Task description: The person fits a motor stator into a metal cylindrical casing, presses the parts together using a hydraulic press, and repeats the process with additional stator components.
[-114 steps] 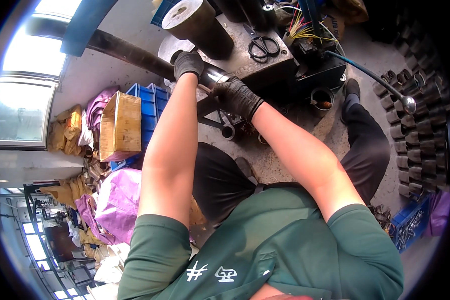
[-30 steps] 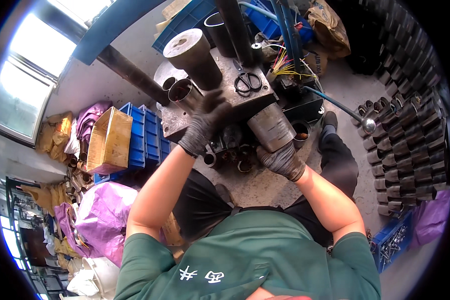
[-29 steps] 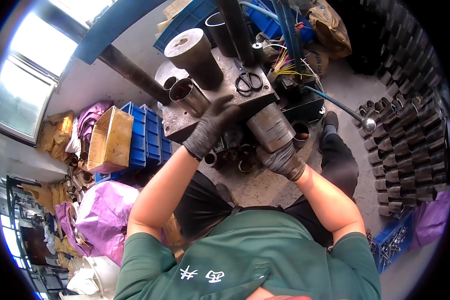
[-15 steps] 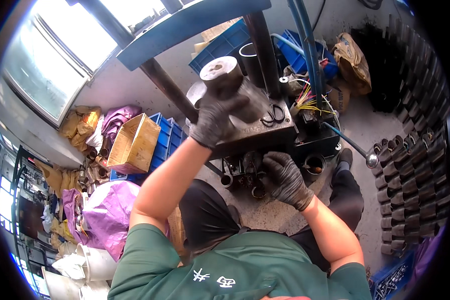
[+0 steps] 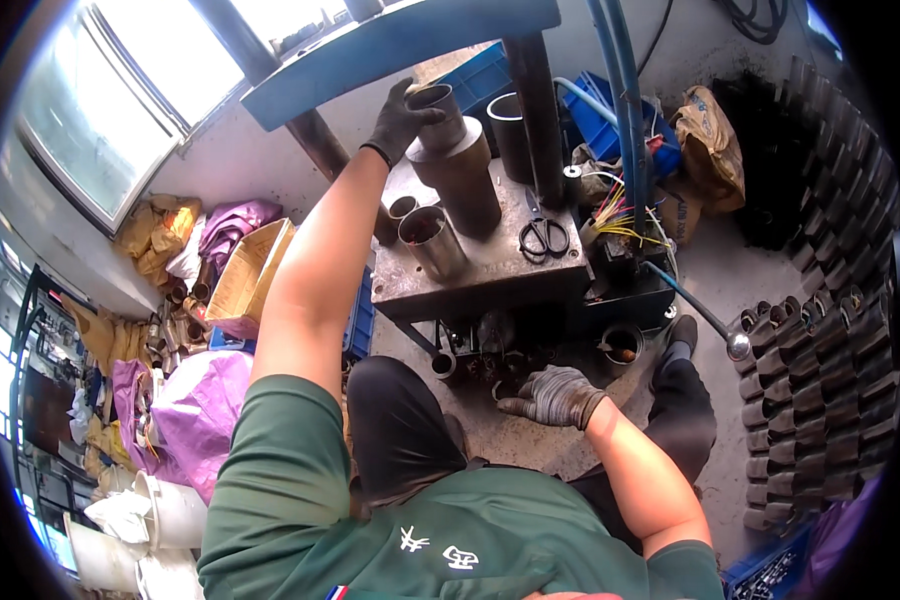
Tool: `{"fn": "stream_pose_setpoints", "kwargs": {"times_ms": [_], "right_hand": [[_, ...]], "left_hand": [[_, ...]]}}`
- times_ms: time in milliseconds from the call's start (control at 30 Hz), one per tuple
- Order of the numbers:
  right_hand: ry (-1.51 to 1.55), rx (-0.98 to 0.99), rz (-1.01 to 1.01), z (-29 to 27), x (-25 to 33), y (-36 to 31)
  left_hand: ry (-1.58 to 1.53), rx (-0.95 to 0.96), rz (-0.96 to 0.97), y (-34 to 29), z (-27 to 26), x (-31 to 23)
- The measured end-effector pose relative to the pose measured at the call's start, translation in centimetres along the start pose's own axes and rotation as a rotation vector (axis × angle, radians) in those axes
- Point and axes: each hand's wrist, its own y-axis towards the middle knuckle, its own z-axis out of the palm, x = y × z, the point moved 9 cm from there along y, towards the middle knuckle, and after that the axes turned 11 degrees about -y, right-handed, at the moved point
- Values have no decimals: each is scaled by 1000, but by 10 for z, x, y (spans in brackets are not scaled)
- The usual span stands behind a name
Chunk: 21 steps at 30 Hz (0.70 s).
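A dark metal sleeve [image 5: 450, 118] sits on top of a thick stepped metal cylinder [image 5: 460, 185] that stands on the steel press table [image 5: 490, 280]. My left hand [image 5: 400, 125], in a dark glove, reaches out to this sleeve and is closed on its upper left side. Nearer to me a wide open metal tube [image 5: 435, 248] stands on the table, a smaller ring-mouthed tube [image 5: 403, 208] behind it. In front of the table my right hand [image 5: 555, 397], in a grey glove, has its fingers pressed together; what they hold is hidden.
Black-handled scissors [image 5: 544, 238] lie at the table's right. Press posts [image 5: 535, 120] and a blue crossbeam [image 5: 400, 60] frame the table. A lever with a ball knob [image 5: 738, 346] juts out at right. Stacked dark tubes [image 5: 820, 400] line the right wall; a wooden box [image 5: 250, 280] stands left.
My left hand has moved farther away and up to the cylinder's top, where a sleeve now sits. The blurred cylinder now stands upright. My right hand has dropped slightly, and its fingers have come together.
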Motion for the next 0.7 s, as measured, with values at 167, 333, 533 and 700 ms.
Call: {"fn": "stream_pose_setpoints", "kwargs": {"times_ms": [167, 333, 533, 700], "right_hand": [[49, -60, 104, 0, -14, 6], [112, -190, 98, 8, -14, 10], [63, -28, -17, 49, -2, 15], [64, 119, 42, 55, -2, 24]], "left_hand": [[-25, -406, 148, -74, -20, -5], [-274, -535, 247, -216, -12, 60], [-350, -405, 1, -247, 32, 128], [-90, -429, -18, -236, 23, 153]]}}
